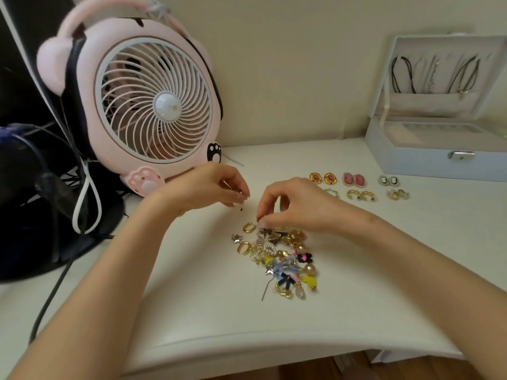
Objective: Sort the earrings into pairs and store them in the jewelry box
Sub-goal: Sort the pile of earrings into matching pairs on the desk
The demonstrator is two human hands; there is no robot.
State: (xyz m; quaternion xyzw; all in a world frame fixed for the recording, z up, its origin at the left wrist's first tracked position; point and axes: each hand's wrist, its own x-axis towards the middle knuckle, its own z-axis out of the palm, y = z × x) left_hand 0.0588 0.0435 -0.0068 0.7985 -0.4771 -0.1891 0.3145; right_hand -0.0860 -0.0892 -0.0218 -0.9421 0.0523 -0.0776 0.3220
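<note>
On the white desk (205, 311), the left hand (216, 187) pinches a dark drop earring (241, 201) aloft, seemingly for matching, while the right hand (296, 205) pinches a dark piece (258, 219) off the earring pile (279, 256).

Fan (153, 105): pink, eared, paw-print feet; stood back left on table.
Table (219, 311): white, against cream wall (301, 64).
Cable (52, 292): black, ran over left edge.
Cord (85, 204): white loop beside fan.

Bare forearms run to the left hand (211, 185) and right hand (299, 204), both bare.

Pink fan (153, 100), white table (208, 305), pale-blue jewelry box (428, 160)
</note>
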